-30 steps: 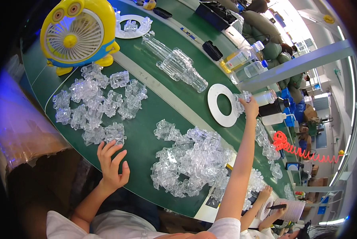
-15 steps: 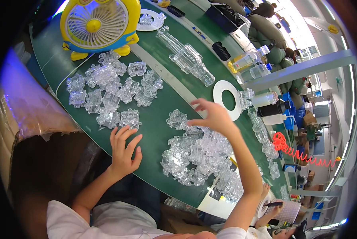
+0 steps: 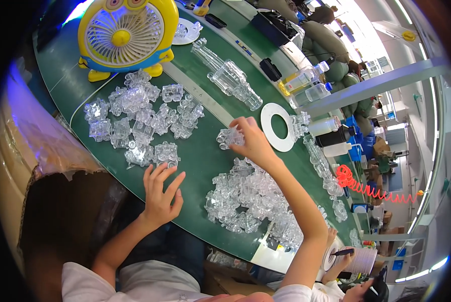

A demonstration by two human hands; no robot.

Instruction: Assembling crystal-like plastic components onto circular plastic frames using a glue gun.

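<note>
Right hand (image 3: pixel 253 141) is seen closed around a small clear plastic piece (image 3: pixel 229 137), gripped at the fingertips and held just above the green table (image 3: pixel 200 161), at about one o'clock from the left hand. Left hand (image 3: pixel 161 194) is laid open, fingers spread, flat on the table near its front edge, with nothing held; its fingertips sit just beside the nearest piece of the sorted group.

Progress can only be judged from how the piles lie. At eleven o'clock from the left hand a spread of clear pieces (image 3: pixel 142 121) is set out more or less singly, which looks like work already gone through. At five o'clock from the right hand a dense heap of clear pieces (image 3: pixel 250 201) is piled up loose, and that appears to be what is left. By that reading a good share is done, yet the larger part seems to remain.

Round about: a yellow desk fan (image 3: pixel 127 35) is stood at the far left, at twelve o'clock from the spread. A white ring (image 3: pixel 278 128) is laid just beside the right hand at two o'clock. A row of joined clear parts (image 3: pixel 228 75) runs across the far side, with bottles (image 3: pixel 306 83) beyond. A red coiled cord (image 3: pixel 369 186) is seen at the right. Another person's hand (image 3: pixel 336 256) is at work at the lower right. The path between heap and spread is crossed by nothing.
</note>
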